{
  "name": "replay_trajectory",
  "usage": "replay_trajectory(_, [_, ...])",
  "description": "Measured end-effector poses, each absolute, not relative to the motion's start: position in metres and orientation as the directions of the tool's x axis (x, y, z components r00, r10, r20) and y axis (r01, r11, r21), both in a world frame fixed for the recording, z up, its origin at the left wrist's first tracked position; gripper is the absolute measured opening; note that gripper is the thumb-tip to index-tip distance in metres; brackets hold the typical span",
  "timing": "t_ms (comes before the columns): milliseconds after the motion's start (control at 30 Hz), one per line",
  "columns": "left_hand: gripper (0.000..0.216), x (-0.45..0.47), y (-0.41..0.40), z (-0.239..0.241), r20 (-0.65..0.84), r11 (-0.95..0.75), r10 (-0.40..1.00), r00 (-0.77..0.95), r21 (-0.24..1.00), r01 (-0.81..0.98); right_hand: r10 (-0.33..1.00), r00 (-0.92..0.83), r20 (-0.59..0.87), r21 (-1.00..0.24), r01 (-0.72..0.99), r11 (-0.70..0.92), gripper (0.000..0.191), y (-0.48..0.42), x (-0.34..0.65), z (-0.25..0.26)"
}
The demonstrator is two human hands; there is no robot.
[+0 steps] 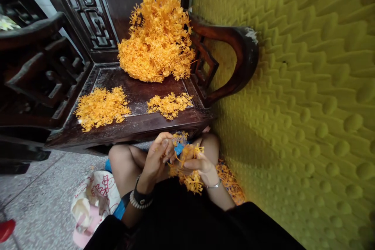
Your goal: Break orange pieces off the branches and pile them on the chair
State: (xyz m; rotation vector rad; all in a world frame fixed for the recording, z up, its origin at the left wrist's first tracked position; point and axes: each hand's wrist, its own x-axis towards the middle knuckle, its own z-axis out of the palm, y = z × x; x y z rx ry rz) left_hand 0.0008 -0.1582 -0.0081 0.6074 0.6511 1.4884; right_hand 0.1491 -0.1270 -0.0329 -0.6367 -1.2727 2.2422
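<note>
My right hand (pixel 202 167) is closed around a small bunch of orange plastic sprigs (pixel 193 182), thin and branching with spidery tips. Some of them stick up past the fingers and some hang below. Facing it, my left hand (pixel 159 150) is closed, thumb against fingers, close to the bunch. What its fingertips pinch is too small and blurred to make out. Beyond the hands, on the dark wooden chair (pixel 140 123), lie a flat pile of the same sprigs (pixel 102 107) at the left and a smaller pile (pixel 170 105) at the right. A tall heap (pixel 158 39) stands behind them.
A curved armrest (pixel 246 58) and a padded yellow-green wall (pixel 293 105) bound the right side. More orange pieces (pixel 230 179) lie low beside my right leg. A white and pink bag (pixel 96 199) sits on the speckled floor (pixel 43 195), with a red object (pixel 6 229) farther left.
</note>
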Motion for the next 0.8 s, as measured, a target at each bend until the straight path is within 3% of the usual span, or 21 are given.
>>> replay_trajectory(133, [0.035,0.001,-0.164,-0.011,-0.042,0.018,0.998,-0.049,0.909,-0.416,0.566,-0.809,-0.158,-0.904,-0.111,-0.412,0.045,-0.122,0.156,-0.016])
replay_trajectory(200, [0.052,-0.001,-0.164,-0.015,-0.02,0.02,1.0,0.001,0.971,-0.237,0.549,-0.821,-0.158,-0.934,-0.057,-0.354,0.038,-0.12,0.155,-0.014])
replay_trajectory(267, [0.058,-0.005,-0.163,-0.019,0.014,-0.008,0.997,0.078,0.997,-0.082,0.553,-0.819,-0.156,-0.964,0.003,-0.267,0.034,-0.119,0.153,-0.015])
replay_trajectory(367, [0.051,-0.009,-0.159,-0.024,-0.023,0.007,0.976,0.215,0.997,0.077,0.549,-0.815,-0.184,-0.973,0.073,-0.217,0.034,-0.118,0.151,-0.017])
replay_trajectory(433, [0.053,-0.01,-0.157,-0.028,-0.082,0.076,0.964,0.254,0.996,0.035,0.529,-0.822,-0.212,-0.963,0.082,-0.258,0.036,-0.118,0.149,-0.017])
replay_trajectory(600, [0.059,0.0,-0.155,-0.041,-0.165,0.214,0.973,0.163,0.912,-0.35,0.607,-0.776,-0.17,-0.914,-0.106,-0.392,0.046,-0.121,0.144,-0.016])
replay_trajectory(800, [0.064,0.018,-0.157,-0.047,-0.128,0.214,0.97,0.207,0.853,-0.477,0.614,-0.789,0.029,-0.867,-0.325,-0.377,0.052,-0.127,0.145,-0.03])
